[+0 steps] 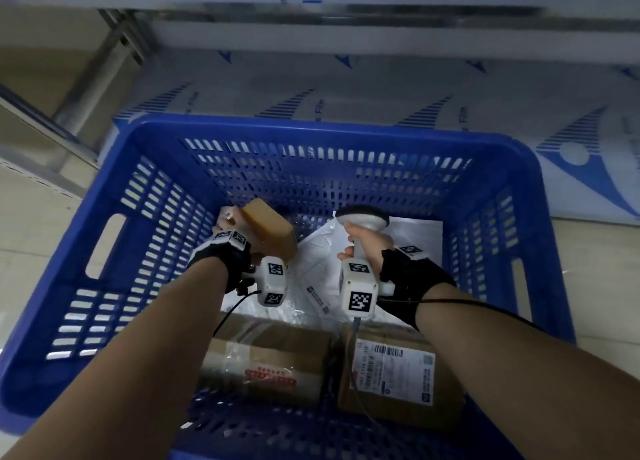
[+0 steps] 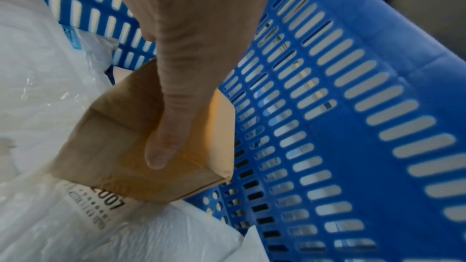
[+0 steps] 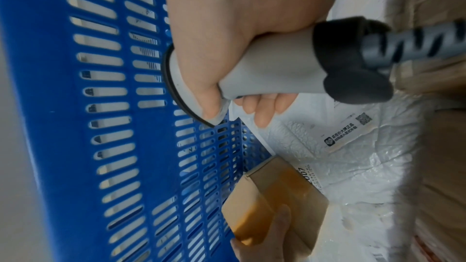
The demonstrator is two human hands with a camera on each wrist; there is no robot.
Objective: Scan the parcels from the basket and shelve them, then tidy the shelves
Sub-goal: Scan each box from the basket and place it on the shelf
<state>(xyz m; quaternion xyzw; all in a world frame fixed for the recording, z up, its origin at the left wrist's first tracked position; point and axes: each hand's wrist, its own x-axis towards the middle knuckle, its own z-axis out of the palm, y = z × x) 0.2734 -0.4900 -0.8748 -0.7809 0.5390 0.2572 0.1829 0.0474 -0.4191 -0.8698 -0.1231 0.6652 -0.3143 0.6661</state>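
Gripping tilted small brown box (image 1: 268,229) in left hand (image 1: 228,248), clenching scanner (image 1: 362,224) in right hand (image 1: 369,243), inside blue basket (image 1: 311,130), above white mailer (image 2: 75,226) reading "2007".

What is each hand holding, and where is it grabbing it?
The left hand grips the small brown box across its sides. The right hand holds the scanner by its handle.
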